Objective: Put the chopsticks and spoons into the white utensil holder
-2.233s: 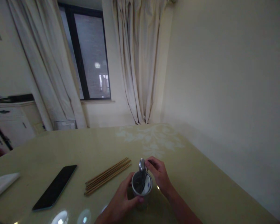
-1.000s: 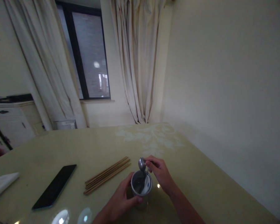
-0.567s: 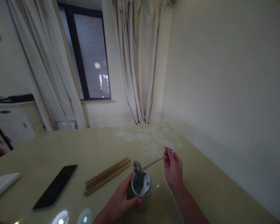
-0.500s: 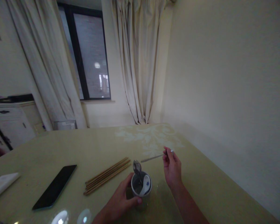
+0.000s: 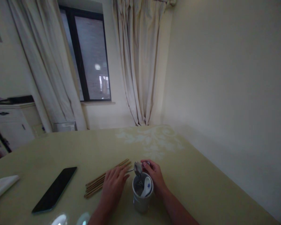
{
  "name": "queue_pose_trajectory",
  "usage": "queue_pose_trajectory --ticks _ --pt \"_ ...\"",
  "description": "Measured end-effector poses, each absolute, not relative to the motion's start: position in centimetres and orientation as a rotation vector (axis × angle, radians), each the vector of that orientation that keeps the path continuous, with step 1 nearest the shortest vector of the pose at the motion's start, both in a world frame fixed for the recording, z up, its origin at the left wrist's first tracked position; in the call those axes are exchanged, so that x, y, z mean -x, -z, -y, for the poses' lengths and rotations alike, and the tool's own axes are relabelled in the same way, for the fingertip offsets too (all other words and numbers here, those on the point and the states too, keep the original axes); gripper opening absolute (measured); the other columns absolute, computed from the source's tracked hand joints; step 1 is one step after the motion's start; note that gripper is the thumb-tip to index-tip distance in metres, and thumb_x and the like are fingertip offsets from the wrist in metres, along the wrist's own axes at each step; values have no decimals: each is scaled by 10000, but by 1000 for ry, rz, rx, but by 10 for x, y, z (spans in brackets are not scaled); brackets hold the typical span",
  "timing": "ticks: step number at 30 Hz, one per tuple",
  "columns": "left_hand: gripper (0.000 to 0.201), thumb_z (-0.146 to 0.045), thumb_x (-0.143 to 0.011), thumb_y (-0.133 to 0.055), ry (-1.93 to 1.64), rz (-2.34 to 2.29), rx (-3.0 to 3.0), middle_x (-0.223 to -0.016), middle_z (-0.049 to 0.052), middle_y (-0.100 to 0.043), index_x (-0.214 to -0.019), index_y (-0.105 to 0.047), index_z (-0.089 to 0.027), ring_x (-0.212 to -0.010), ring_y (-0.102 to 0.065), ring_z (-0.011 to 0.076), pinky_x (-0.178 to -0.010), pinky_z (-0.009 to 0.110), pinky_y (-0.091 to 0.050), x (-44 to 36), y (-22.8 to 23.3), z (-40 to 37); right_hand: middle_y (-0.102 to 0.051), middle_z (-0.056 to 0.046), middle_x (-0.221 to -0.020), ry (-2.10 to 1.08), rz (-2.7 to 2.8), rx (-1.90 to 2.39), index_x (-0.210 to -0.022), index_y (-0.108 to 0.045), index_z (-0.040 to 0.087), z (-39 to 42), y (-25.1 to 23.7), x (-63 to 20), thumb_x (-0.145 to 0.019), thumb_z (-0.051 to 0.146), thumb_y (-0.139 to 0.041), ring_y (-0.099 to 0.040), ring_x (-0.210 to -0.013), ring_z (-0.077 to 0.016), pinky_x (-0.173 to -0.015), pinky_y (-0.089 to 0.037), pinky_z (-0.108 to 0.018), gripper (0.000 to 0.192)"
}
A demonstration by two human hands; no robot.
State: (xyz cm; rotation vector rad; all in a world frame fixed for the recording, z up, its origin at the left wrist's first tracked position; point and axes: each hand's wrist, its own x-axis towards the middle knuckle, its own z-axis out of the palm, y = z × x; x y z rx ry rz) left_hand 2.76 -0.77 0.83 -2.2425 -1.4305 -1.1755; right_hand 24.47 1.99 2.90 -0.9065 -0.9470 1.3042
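My left hand (image 5: 114, 181) lies over the bundle of wooden chopsticks (image 5: 95, 187), fingers stretched out, palm down. Its fingertips are beside the tip of a slim metal utensil (image 5: 130, 170); whether they touch it I cannot tell. My right hand (image 5: 154, 175) is closed on the other end of that utensil, just behind the cup. Its head is mostly hidden in the fingers, so the kind is unclear. Between my forearms stands a grey cup (image 5: 141, 204). A metal spoon (image 5: 138, 168) and a white spoon with a blue mark (image 5: 147, 186) lean in it.
A black phone (image 5: 55, 189) lies left of the chopsticks, with a white flat object (image 5: 3, 186) farther left. Two shiny round things (image 5: 60, 219) show at the bottom edge. The patterned table (image 5: 152, 140) meets a wall on the right; curtains (image 5: 142, 62) hang behind.
My left hand has let go of the cup and moved left onto the chopsticks. My right hand has come left and down with the metal utensil, close behind the cup.
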Motion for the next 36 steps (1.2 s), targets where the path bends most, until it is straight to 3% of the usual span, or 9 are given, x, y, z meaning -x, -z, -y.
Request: queue_pose_trajectory --ticks 4,8,12,15,25,29,36 --pt "434 -56 -952 -458 971 1462 2315 -1020 42 -785 -1155 -765 -285 -991 -711 216 -920 324 -524 -20 -3 0 -811 -75 -880 -1349 995 870 -1011 -813 174 -13 -37 -243 -705 609 -918 -759 -776 -239 -754 -596 -355 542" --pt "444 -113 -975 -416 924 1853 2210 -1070 56 -739 -1254 -728 -260 -956 -701 213 -888 317 -535 18 -4 -12 -818 -116 -1083 -1406 983 795 -1233 -726 215 -6 -46 -246 -727 609 -912 -788 -900 -285 -826 -606 -417 667" --pt "371 -320 -1047 -391 1009 2099 2059 -1050 82 -718 -1161 -730 -219 -965 -703 248 -928 368 -539 57 -2 -22 -805 -129 -1128 -1462 1029 652 -1154 -730 215 -2 -52 -249 -861 615 -807 -772 -956 -268 -876 -582 -409 502" --pt "333 -315 -1035 -400 1030 2185 2052 -1078 84 -728 -1150 -698 -223 -993 -711 255 -933 374 -537 66 1 -25 -811 -117 -1070 -1531 1051 527 -1090 -746 214 -1 -53 -252 -887 630 -771 -760 -954 -258 -893 -564 -396 463" --pt "258 -266 -1009 -444 833 2243 2068 -1031 61 -728 -1030 -701 -250 -970 -717 236 -889 327 -522 63 -4 -22 -762 -182 -1269 -1496 1297 516 -1056 -853 162 4 -52 -266 -923 742 -621 -725 -1090 -332 -958 -536 -428 638" --pt "232 -288 -977 -486 953 2226 2112 -1016 60 -738 -985 -714 -244 -991 -716 239 -922 340 -533 68 1 -24 -806 -181 -1129 -1518 1311 565 -1136 -836 149 4 -51 -269 -927 729 -627 -747 -1024 -327 -950 -540 -440 651" --pt "249 -331 -909 -518 1152 2263 2124 -1005 65 -779 -940 -749 -243 -1010 -728 260 -977 391 -548 76 8 -29 -802 -167 -1219 -1481 1098 473 -1092 -852 196 0 -58 -273 -854 723 -728 -711 -1176 -356 -1111 -476 -519 591"
